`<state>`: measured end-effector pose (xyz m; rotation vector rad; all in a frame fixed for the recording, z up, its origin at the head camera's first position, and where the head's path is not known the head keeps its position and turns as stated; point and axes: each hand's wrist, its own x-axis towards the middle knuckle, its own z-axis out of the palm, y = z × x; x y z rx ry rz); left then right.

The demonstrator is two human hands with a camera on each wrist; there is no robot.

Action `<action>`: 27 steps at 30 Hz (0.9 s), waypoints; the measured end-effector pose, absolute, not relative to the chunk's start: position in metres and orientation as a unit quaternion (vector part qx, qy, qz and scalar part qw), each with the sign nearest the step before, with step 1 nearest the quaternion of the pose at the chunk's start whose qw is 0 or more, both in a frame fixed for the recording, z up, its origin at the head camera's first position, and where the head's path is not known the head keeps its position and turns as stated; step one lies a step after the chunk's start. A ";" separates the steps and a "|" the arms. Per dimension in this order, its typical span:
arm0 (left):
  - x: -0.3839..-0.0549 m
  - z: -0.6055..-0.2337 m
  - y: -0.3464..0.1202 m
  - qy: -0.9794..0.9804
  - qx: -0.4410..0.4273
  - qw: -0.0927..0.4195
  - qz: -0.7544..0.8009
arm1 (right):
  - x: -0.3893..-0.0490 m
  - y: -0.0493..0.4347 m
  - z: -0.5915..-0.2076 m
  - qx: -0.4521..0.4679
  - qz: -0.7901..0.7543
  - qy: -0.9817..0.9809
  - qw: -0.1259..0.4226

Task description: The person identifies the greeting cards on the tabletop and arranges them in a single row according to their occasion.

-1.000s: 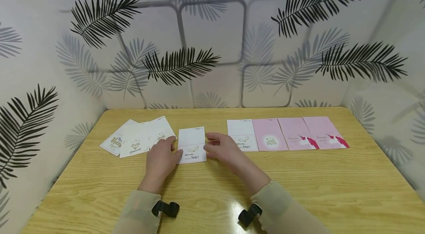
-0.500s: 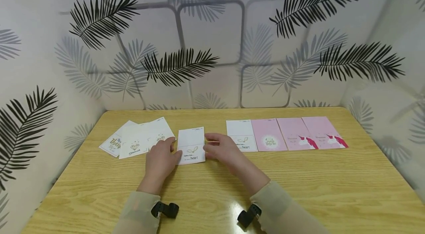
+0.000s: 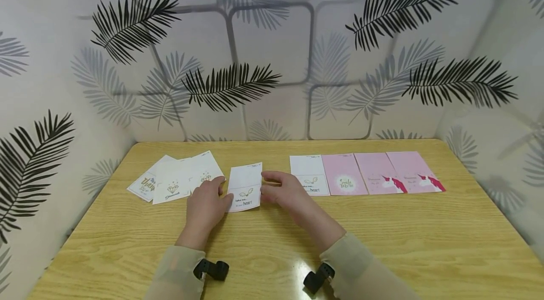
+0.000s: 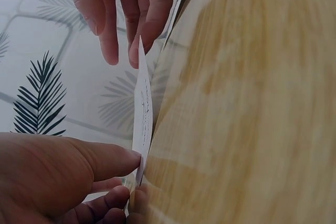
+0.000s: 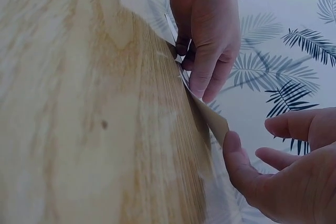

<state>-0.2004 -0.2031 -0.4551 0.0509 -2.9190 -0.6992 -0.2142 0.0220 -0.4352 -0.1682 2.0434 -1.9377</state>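
My left hand (image 3: 205, 208) holds the left edge of a white greeting card (image 3: 246, 182) with gold wings and "take me... heart" print. In the left wrist view the thumb (image 4: 118, 161) lies on the card (image 4: 143, 103), the other fingers curled on its far side. The card's right side is raised and the card bows slightly. My right hand (image 3: 289, 193) stands at that raised edge, fingers apart. In the right wrist view its thumb (image 5: 236, 153) meets the corner of the card (image 5: 212, 119), while the other fingers reach past without gripping.
Left of my hands lie a "Thank You" card (image 3: 146, 184) and two white diamond cards, one of them this diamond card (image 3: 172, 182), overlapping. On the right runs a row: another heart card (image 3: 307, 165), a pink "Smile More" card (image 3: 342, 167) and two pink unicorn cards, including this unicorn card (image 3: 376, 165).
The right side of the heart card has come up off the table, and its right edge now leans slightly left. Both hands have stayed nearly still.
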 end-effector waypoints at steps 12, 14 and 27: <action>-0.200 -0.455 -0.203 -0.969 0.014 0.076 -0.233 | -0.214 0.021 -0.435 -0.059 -0.684 0.706 0.174; -0.200 -0.455 -0.203 -0.969 0.014 0.076 -0.233 | -0.214 0.021 -0.435 -0.063 -0.681 0.708 0.178; -0.201 -0.454 -0.203 -0.970 0.018 0.064 -0.236 | -0.215 0.020 -0.436 -0.073 -0.669 0.718 0.178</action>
